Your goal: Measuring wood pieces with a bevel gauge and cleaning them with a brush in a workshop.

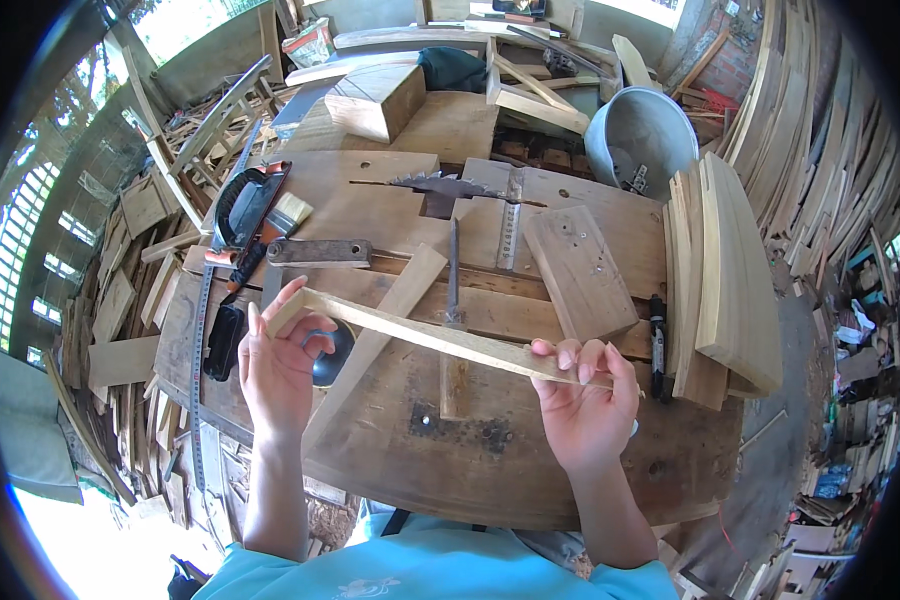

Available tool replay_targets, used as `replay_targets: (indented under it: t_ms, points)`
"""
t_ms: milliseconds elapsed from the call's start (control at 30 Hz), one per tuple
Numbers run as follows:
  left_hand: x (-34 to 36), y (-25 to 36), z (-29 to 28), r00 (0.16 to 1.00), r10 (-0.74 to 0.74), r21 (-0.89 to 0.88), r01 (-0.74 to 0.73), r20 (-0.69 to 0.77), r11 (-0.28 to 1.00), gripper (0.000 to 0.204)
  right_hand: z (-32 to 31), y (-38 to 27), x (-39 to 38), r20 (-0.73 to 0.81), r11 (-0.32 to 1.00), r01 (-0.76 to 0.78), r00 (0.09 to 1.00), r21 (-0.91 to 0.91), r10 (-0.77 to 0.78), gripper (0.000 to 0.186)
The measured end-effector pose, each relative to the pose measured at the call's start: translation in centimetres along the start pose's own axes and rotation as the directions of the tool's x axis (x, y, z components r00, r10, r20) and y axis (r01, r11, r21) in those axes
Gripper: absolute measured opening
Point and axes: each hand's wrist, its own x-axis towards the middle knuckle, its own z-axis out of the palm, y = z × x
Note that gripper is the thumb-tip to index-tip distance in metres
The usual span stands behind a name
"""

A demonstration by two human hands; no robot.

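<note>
A thin, pale wooden strip (430,338) is held up over the workbench by both my hands, slanting down to the right. My left hand (282,365) grips its left end, thumb and fingers around it. The other end sits between the thumb and fingers of my right hand (588,400). Beneath the strip, a second flat wooden piece (365,350) lies diagonally on the bench. Close by is a long metal tool with a wooden handle (454,385), partly covered by the held strip. A dark round object (336,360) shows behind my left hand.
A toothed saw blade (445,184) juts from the workbench (560,470). Around it lie a steel ruler (509,235), a wooden block (582,270), a brush (290,212) and a black marker (657,345). Curved boards (735,280) stand at right, a metal bucket (642,130) behind.
</note>
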Motion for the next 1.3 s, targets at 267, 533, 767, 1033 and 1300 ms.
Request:
replay_targets:
  t_ms: [267,533,767,1033,1300]
  points:
    - [-0.6,-0.4,0.9,0.985,0.149,0.054,-0.154,0.091,0.987,0.062,-0.3,0.2,0.1,0.019,0.997,-0.029,0.999,0.065,0.028,0.042]
    - [-0.4,-0.8,1.7,0.977,0.211,0.191,-0.213,0.03,0.958,0.065,-0.1,0.4,0.0,0.006,0.994,-0.067,0.998,0.083,0.067,0.041]
    - [-0.4,-1.2,2.5,0.948,0.305,0.273,-0.27,-0.094,0.923,0.04,0.2,0.5,-0.1,0.033,0.992,-0.085,0.996,0.091,0.082,0.041]
    - [-0.5,-0.7,2.1,0.977,0.202,0.169,-0.187,-0.072,0.968,0.027,0.0,0.6,-0.1,0.065,0.989,-0.099,0.994,0.114,0.092,0.041]
    - [-0.8,-0.5,1.3,0.997,-0.006,-0.196,0.02,0.072,0.98,0.034,-0.3,1.2,-0.2,0.057,0.978,-0.138,0.99,0.159,0.13,0.041]
